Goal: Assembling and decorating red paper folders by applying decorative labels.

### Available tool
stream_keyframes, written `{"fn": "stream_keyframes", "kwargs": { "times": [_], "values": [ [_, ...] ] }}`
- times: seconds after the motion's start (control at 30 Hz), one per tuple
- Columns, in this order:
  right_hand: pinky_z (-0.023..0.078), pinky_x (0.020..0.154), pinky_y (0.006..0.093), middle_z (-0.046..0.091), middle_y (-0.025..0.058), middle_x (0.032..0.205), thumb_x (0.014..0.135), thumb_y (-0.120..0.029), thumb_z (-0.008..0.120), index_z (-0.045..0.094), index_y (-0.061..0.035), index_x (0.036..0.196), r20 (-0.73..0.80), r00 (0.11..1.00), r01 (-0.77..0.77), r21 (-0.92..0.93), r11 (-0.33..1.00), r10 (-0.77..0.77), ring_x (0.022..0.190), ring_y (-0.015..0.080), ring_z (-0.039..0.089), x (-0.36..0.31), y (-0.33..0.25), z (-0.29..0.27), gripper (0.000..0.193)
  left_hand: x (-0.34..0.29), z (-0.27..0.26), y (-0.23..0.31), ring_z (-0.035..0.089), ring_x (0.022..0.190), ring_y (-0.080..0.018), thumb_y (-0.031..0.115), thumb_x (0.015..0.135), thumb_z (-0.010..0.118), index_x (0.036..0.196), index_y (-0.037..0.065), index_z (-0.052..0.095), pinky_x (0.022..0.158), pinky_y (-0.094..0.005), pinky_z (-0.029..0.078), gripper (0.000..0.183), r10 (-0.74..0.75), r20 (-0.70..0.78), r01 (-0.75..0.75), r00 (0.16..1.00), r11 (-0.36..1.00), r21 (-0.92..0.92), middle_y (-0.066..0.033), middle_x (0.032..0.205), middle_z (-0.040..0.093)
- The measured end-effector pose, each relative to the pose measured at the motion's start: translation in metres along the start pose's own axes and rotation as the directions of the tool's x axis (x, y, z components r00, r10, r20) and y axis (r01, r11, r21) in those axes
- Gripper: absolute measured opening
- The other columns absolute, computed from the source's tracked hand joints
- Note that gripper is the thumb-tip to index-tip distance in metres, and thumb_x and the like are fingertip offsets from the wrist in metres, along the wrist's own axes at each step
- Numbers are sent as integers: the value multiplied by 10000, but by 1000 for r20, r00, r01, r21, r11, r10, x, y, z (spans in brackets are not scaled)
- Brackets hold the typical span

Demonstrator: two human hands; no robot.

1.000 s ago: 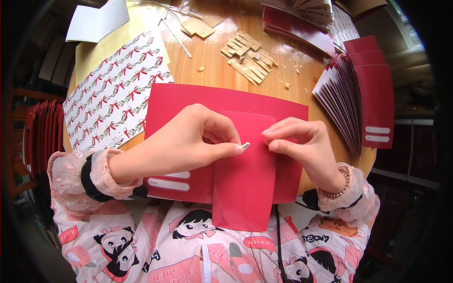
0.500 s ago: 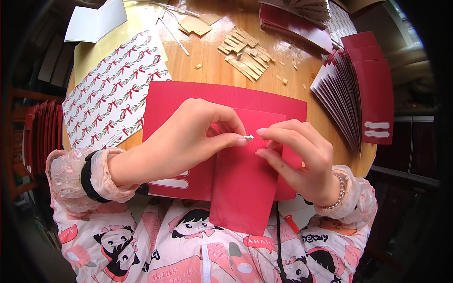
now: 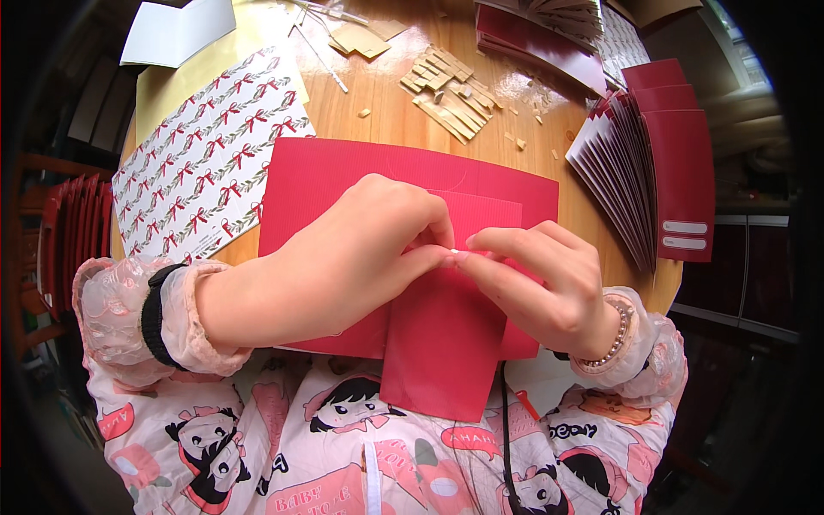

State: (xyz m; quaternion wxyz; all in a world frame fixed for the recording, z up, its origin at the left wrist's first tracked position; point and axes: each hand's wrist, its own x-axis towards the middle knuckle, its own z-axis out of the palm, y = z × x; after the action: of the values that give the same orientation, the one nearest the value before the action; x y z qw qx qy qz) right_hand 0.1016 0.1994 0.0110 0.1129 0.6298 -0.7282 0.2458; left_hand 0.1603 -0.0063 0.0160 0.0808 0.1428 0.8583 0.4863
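Over a narrow red card flap [image 3: 442,360], my left hand [image 3: 369,236] pinches a tiny white piece [image 3: 455,251] between thumb and fingers. Fingertips of my right hand [image 3: 549,279] are closed on the piece from the other side, the two thumbs meeting at it. Most of the piece is hidden by the fingers, so its kind is unclear. Beneath the flap lies a wide red card sheet [image 3: 326,172], partly under my left forearm. The flap's lower end reaches past the sheet toward my lap.
White patterned paper with red bows [image 3: 215,154] lies at left, near a folded white sheet [image 3: 178,33]. Tan strips [image 3: 446,94] and scraps are scattered at the back of the wooden table [image 3: 360,124]. Fanned red folded cards [image 3: 682,172] stand at right.
My right hand has moved left and its fingertips have closed on the small white piece. My left hand has shifted slightly to the right.
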Motion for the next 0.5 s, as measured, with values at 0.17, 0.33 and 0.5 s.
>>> {"fn": "stream_keyframes", "kwargs": {
  "times": [0.17,0.33,0.5],
  "values": [
    [420,529,263,591,94,883,610,-70,624,622,37,871,-5,1000,19,-7,1000,-19,612,161,557,-2,2,3,282,-1,-2,-1,635,696,-232,32,789,655,844,-44,614,651,-298,500,102,-26,19,27,999,999,-19,-142,752,641],
    [466,568,298,577,111,863,646,-48,635,605,42,881,14,999,-47,77,996,46,647,206,580,-2,1,4,253,-2,-2,-1,629,717,-227,46,810,633,860,-47,614,678,-295,492,107,-18,11,18,1000,999,-29,-141,766,646],
    [485,590,314,570,99,824,700,-17,664,597,19,864,27,985,-173,143,975,171,672,224,592,3,-4,3,181,-4,-3,-1,616,727,-226,41,807,631,879,-43,617,692,-297,482,111,-81,-12,79,997,992,-100,-142,787,646]
  ]
}}
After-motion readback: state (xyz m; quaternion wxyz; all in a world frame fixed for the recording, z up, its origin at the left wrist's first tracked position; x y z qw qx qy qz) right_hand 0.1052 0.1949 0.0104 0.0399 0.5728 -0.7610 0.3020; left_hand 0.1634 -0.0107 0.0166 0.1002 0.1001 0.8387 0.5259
